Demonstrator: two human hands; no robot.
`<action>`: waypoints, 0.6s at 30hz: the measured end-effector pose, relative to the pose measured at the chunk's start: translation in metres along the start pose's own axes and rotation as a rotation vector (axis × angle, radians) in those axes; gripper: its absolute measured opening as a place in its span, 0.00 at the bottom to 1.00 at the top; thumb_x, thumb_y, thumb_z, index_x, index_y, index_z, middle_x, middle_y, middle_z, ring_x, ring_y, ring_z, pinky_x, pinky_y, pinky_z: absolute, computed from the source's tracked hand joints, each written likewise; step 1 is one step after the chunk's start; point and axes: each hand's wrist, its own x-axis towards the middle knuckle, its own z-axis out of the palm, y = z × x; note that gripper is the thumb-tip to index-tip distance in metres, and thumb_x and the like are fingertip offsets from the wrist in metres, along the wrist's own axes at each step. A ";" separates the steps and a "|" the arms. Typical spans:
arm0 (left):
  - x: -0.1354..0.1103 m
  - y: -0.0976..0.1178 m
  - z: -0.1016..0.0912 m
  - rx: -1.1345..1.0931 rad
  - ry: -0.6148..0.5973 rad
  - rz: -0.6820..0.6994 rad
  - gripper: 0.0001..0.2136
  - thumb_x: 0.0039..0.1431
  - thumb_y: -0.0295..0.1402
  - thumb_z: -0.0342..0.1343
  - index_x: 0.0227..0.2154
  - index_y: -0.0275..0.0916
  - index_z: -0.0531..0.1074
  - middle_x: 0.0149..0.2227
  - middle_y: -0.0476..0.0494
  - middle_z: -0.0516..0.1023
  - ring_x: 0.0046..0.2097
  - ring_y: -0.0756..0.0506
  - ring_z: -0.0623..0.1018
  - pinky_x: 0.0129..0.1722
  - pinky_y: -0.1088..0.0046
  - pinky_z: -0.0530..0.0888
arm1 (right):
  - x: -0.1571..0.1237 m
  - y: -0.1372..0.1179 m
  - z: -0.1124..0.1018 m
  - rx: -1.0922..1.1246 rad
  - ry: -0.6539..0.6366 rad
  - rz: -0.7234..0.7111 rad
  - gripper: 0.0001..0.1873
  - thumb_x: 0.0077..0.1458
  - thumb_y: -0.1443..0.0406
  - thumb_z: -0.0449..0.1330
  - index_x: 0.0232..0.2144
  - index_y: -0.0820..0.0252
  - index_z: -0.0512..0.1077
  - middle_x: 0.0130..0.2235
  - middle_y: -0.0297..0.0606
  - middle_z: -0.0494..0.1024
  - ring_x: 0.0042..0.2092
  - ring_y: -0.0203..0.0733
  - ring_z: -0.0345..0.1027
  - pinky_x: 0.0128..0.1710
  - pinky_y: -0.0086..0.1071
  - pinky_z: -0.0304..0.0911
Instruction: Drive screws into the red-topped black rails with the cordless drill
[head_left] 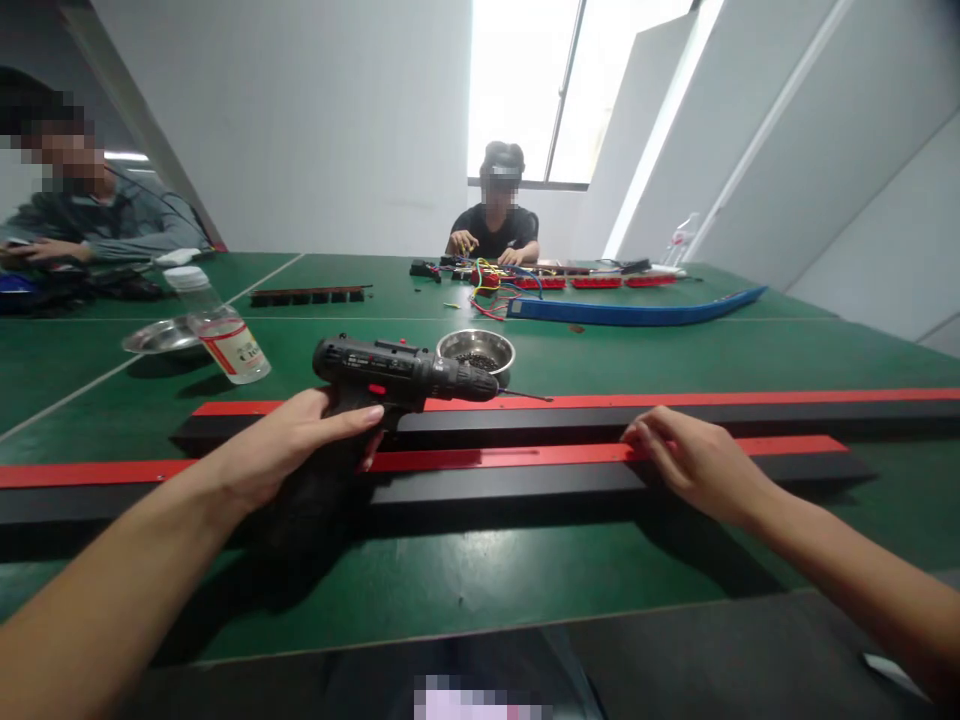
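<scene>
A black cordless drill is gripped by my left hand, its long bit pointing right. The drill is held above a long black bar with a red top strip. Over the right part of that bar is my right hand, fingers bent and pressed together at the red strip; whatever they hold, if anything, is hidden. Just behind lies a second black bar with a red strip, parallel to the first. A steel bowl with small dark pieces, possibly screws, stands behind the drill.
On the left, a clear bottle leans over a shallow metal dish. A curved blue strip, coloured wires and a dark segmented strip lie farther back on the green table. Two people sit at its far and left sides.
</scene>
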 end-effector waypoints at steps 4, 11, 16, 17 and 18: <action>0.009 -0.025 -0.002 -0.239 0.044 -0.083 0.16 0.53 0.43 0.68 0.35 0.35 0.74 0.31 0.46 0.77 0.29 0.49 0.77 0.31 0.73 0.77 | 0.045 -0.031 0.001 0.056 0.032 0.030 0.13 0.68 0.57 0.53 0.36 0.57 0.72 0.34 0.40 0.81 0.31 0.42 0.73 0.32 0.33 0.64; 0.007 -0.039 -0.005 -0.366 0.215 -0.052 0.17 0.49 0.42 0.70 0.34 0.34 0.78 0.31 0.42 0.79 0.30 0.46 0.78 0.29 0.74 0.78 | 0.170 -0.057 0.049 0.176 -0.081 0.004 0.06 0.60 0.63 0.63 0.34 0.60 0.78 0.34 0.39 0.82 0.33 0.39 0.72 0.33 0.31 0.61; 0.009 -0.038 -0.009 -0.486 0.292 -0.023 0.14 0.43 0.38 0.73 0.29 0.33 0.79 0.29 0.40 0.78 0.28 0.44 0.77 0.26 0.71 0.79 | 0.238 -0.066 0.096 0.071 -0.202 0.076 0.08 0.59 0.66 0.63 0.38 0.63 0.81 0.38 0.45 0.83 0.39 0.44 0.74 0.36 0.31 0.60; 0.010 -0.038 -0.011 -0.505 0.302 -0.036 0.15 0.42 0.38 0.73 0.29 0.33 0.80 0.29 0.40 0.78 0.28 0.44 0.77 0.25 0.70 0.79 | 0.246 -0.067 0.104 0.052 -0.208 0.106 0.09 0.60 0.65 0.63 0.40 0.63 0.81 0.39 0.46 0.83 0.40 0.45 0.74 0.37 0.32 0.60; 0.010 -0.037 -0.011 -0.524 0.315 -0.048 0.15 0.41 0.38 0.73 0.29 0.33 0.80 0.29 0.40 0.78 0.28 0.44 0.77 0.25 0.70 0.80 | 0.252 -0.068 0.110 0.035 -0.204 0.139 0.10 0.61 0.64 0.62 0.41 0.63 0.81 0.40 0.48 0.83 0.41 0.46 0.74 0.37 0.31 0.60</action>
